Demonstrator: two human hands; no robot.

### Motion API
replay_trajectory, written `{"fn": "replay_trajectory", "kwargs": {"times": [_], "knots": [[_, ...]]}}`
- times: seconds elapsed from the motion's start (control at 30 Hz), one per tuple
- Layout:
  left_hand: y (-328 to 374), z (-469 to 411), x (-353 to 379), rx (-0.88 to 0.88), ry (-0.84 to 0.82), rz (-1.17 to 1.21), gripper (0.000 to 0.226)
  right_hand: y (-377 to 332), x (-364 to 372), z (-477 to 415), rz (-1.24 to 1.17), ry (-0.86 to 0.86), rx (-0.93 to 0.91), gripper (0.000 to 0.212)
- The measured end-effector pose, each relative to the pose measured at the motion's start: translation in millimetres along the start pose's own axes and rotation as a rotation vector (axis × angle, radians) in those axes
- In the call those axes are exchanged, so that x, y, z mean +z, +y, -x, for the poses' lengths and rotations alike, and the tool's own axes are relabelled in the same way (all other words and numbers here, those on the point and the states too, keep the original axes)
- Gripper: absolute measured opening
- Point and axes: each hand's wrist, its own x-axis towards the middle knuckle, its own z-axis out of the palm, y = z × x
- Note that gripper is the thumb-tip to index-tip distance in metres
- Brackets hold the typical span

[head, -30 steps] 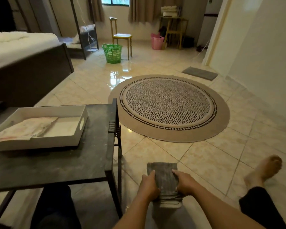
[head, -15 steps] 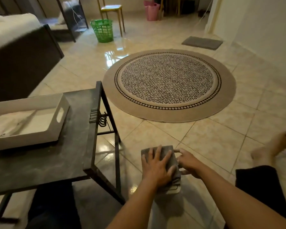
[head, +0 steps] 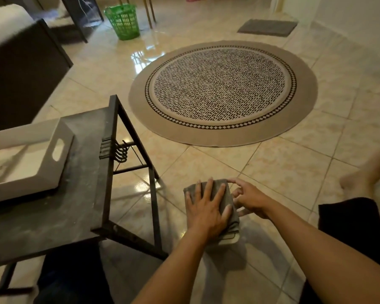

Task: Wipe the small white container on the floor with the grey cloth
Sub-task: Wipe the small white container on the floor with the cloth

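The small white box [head: 230,239] sits on the floor [head: 283,172], just in front of the person, between a black surface [head: 53,220] and a leg. The grey cloth [head: 227,194] lies over it and hides nearly all of it. Only a bit of white edge peeks out at the near end.

The left hand [head: 206,207] lies flat on top of the cloth with its fingers spread wide. It grips nothing; it just presses down. The right hand [head: 250,199] is at the right side of the box. Its fingers are bent and partly open, and they touch the cloth's edge and the side of the box. I cannot tell if it has a firm hold.

I think the step now is rubbing the top. To do it well, the flat hand should push the cloth back and forth with even, gentle force. The other hand should hold the box firm so it does not slide on the shiny tiles. The sides and the near end look like they need a rub too, so the cloth should be pulled down over them.

One second ago, both hands held the box by its two sides, and the cloth hung over it. Half a second ago, the left hand was already flat on top. The view has also tipped down more, so less of the far room shows.
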Motion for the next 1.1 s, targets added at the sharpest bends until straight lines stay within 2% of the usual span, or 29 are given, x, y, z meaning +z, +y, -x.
{"fn": "replay_trajectory", "kwargs": {"times": [0.37, 0.57, 0.83, 1.0, 1.1], "knots": [[-6.8, -9.4, 1.6, -0.054, -0.001, -0.031, 0.066, -5.9, 5.4, -14.9, 0.007, 0.035, -0.053, 0.07], [-3.9, -9.0, 1.7, -0.087, 0.005, -0.055, 0.068, -10.8, -0.7, -15.0, -0.025, -0.078, 0.012, 0.078], [-15.1, -15.5, -0.1, -0.083, 0.026, -0.012, 0.067, -10.5, -2.1, -16.9, -0.029, -0.081, 0.0, 0.077], [0.5, -12.2, 3.5, -0.045, 0.027, -0.078, 0.062, -10.5, -1.3, -17.4, -0.011, -0.07, -0.004, 0.078], [-2.4, -22.1, -0.9, -0.081, 0.026, -0.045, 0.06, -11.0, -1.1, -15.1, -0.01, -0.077, -0.014, 0.076]]}}
